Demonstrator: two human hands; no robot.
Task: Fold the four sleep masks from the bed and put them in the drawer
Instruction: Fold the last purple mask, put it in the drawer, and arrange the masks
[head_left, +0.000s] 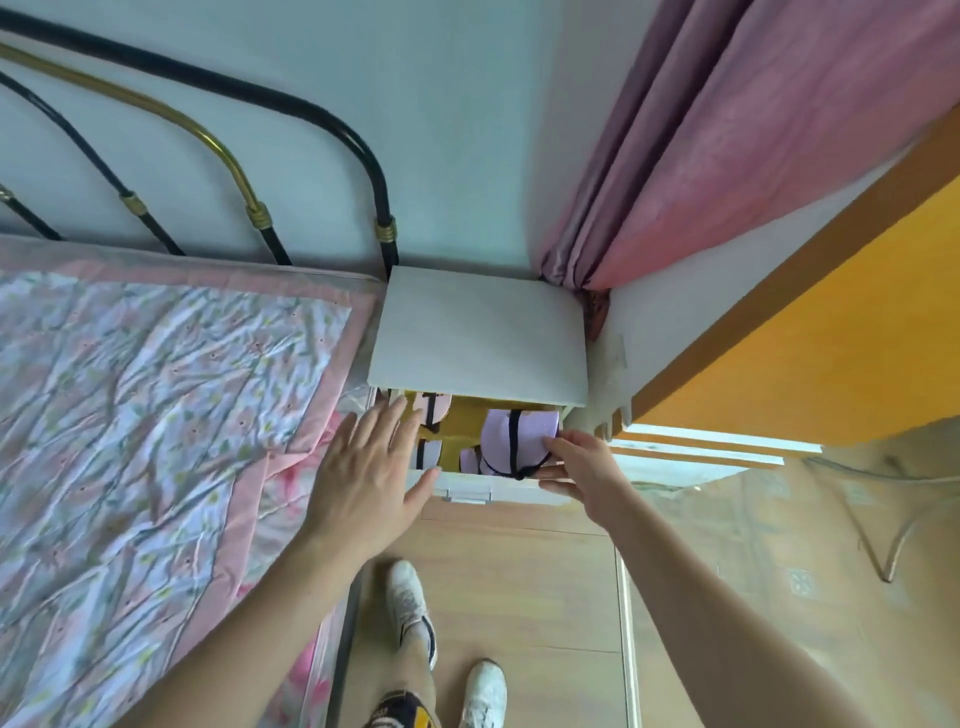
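The white nightstand's drawer (465, 491) stands pulled open, its floor yellow-brown. Folded lilac sleep masks with black straps lie inside: one at the back left (435, 408), one at the front left (427, 453), partly hidden by my left hand. My right hand (582, 470) pinches a folded lilac mask (514, 439) by its right edge, over the drawer's right half. Another lilac piece (469, 460) peeks out just beside it. My left hand (369, 467) hovers flat, fingers spread, over the drawer's left front corner.
The nightstand top (478, 332) overhangs the back of the drawer. The bed with a floral pink quilt (156, 415) lies to the left, a pink curtain (727, 130) and orange panel (805, 338) to the right. My feet in white shoes (410, 608) stand on the wooden floor.
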